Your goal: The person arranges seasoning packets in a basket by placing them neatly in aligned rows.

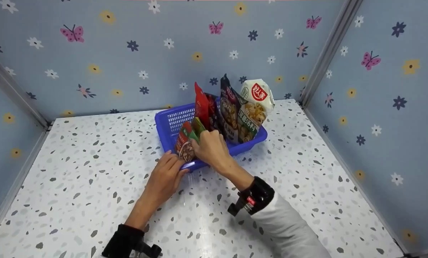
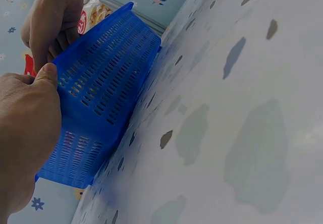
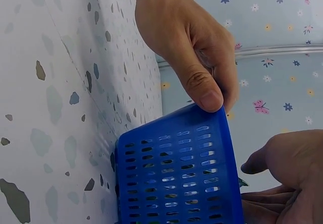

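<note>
A blue plastic basket with slotted walls stands on the speckled table. My left hand grips its near left corner, thumb outside the wall and fingers over the rim. Inside, a red-and-green food packet leans at the near left, with a yellow-green packet behind it. My right hand reaches over the near rim with curled fingers and pinches the green edge of the red-and-green packet. In the right wrist view, a green tip shows between thumb and fingers; the fingertips are partly hidden by the rim.
Also upright in the basket are a red packet, a dark packet and a white-and-green packet that rises above the right rim. Behind the basket stands a flowered blue wall panel; another panel bounds the right side.
</note>
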Motion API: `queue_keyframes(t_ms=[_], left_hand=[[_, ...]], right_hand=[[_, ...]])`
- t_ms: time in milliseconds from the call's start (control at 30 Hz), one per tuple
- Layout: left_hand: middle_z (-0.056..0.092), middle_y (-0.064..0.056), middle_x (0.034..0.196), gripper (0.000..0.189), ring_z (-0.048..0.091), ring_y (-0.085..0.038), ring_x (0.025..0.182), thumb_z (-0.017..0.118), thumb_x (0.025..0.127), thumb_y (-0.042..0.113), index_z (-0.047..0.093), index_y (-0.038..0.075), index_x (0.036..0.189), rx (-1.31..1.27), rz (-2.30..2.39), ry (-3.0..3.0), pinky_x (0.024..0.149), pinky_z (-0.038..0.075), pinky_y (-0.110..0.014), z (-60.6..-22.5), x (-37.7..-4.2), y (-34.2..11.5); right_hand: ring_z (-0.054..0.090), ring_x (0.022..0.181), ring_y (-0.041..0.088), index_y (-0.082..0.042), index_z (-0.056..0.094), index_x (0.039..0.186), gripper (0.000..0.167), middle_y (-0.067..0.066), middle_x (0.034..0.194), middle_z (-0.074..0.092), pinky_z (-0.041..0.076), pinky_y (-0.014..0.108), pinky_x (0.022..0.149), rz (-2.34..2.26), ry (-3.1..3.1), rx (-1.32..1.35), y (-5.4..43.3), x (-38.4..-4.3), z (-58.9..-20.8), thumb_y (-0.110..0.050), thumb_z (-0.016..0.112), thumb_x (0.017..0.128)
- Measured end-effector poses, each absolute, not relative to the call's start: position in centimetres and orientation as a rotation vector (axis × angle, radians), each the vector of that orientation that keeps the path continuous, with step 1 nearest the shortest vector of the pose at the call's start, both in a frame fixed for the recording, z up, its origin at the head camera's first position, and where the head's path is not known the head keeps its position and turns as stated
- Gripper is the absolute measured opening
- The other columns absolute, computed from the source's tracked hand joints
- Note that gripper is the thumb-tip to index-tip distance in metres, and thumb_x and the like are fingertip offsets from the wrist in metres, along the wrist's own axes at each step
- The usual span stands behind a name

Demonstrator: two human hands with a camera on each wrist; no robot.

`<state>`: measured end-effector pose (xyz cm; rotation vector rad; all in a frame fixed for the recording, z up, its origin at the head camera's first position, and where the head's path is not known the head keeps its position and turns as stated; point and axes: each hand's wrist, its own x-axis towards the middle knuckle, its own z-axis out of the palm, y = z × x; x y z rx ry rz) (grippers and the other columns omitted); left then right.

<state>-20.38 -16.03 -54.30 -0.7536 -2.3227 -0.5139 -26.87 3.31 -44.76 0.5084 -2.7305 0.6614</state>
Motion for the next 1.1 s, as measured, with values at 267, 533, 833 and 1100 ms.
queue_keyframes(t_ms=[267,533,833,1100], left_hand=[[0.074,-0.011,0.108,0.018,0.07,-0.032,0.117,0.077,0.106,0.018,0.075,0.002,0.113,-0.757,-0.513,-2.307,0.131,0.046,-0.051,-54.2,-20.5,-16.0],[0.075,-0.011,0.106,0.017,0.07,-0.031,0.115,0.078,0.106,0.018,0.075,0.003,0.113,-0.765,-0.514,-2.307,0.131,0.047,-0.052,-54.2,-20.4,-16.0],[0.072,-0.011,0.103,0.015,0.068,-0.032,0.113,0.076,0.107,0.018,0.074,0.003,0.111,-0.775,-0.554,-2.298,0.129,0.049,-0.055,-54.2,-20.5,-16.0],[0.073,-0.011,0.104,0.016,0.068,-0.031,0.114,0.076,0.107,0.017,0.075,0.003,0.113,-0.767,-0.555,-2.317,0.13,0.047,-0.053,-54.2,-20.5,-16.1]], right_hand=[[0.074,0.062,0.03,-0.008,0.065,0.079,0.043,0.013,0.068,0.069,0.052,0.038,0.051,0.663,-2.673,0.585,4.7,-26.3,-44.3,-0.037,0.076,0.109],[0.072,0.064,0.024,-0.001,0.079,0.112,0.025,0.01,0.08,0.079,0.058,0.037,0.059,0.755,-2.41,0.894,9.1,-25.9,-44.6,-0.026,0.076,0.109],[0.078,0.115,0.036,0.001,0.08,0.119,0.028,0.017,0.12,0.082,0.064,0.05,0.105,0.708,-2.369,1.091,16.3,-27.0,-46.5,-0.024,0.082,0.105],[0.079,0.111,0.036,0.0,0.081,0.12,0.032,0.017,0.116,0.083,0.063,0.052,0.103,0.531,-2.405,1.138,19.4,-27.9,-48.5,-0.025,0.087,0.101]])
